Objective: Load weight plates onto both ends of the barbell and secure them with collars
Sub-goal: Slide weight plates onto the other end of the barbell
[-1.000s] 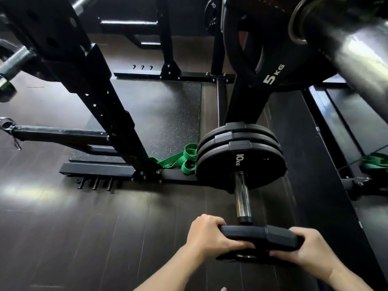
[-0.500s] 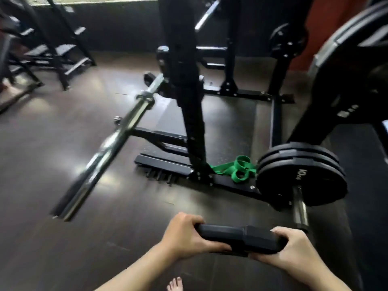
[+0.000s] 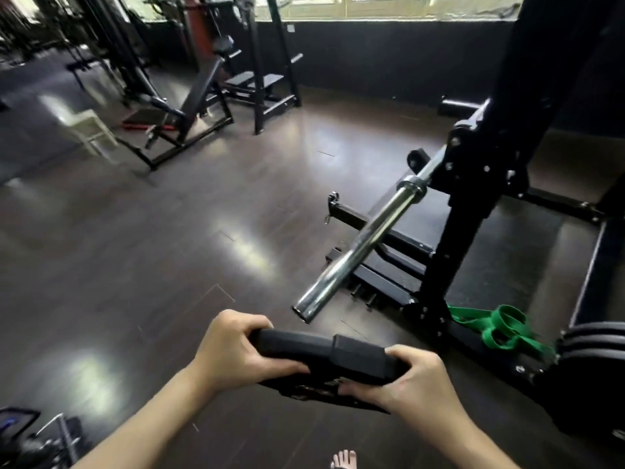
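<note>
I hold a black weight plate (image 3: 324,358) edge-on in front of me, low in the view. My left hand (image 3: 233,350) grips its left rim and my right hand (image 3: 411,379) grips its right rim. The barbell's bare chrome sleeve (image 3: 358,248) sticks out of the black rack (image 3: 473,198) toward me, its open end just above and slightly right of the plate's middle, a short gap away. A stack of black plates (image 3: 595,340) sits on a storage peg at the far right edge.
A green resistance band (image 3: 497,330) lies at the rack's foot. A black bench and frames (image 3: 189,106) stand at the back left, with a pale stool (image 3: 89,130) beside them. Dark glossy floor (image 3: 169,248) spreads to the left. My bare toes (image 3: 343,460) show at the bottom.
The plate came off the storage peg in both hands. My view swung left and up, so the peg's plates slid to the right edge and the barbell's sleeve end now lies just ahead of the plate.
</note>
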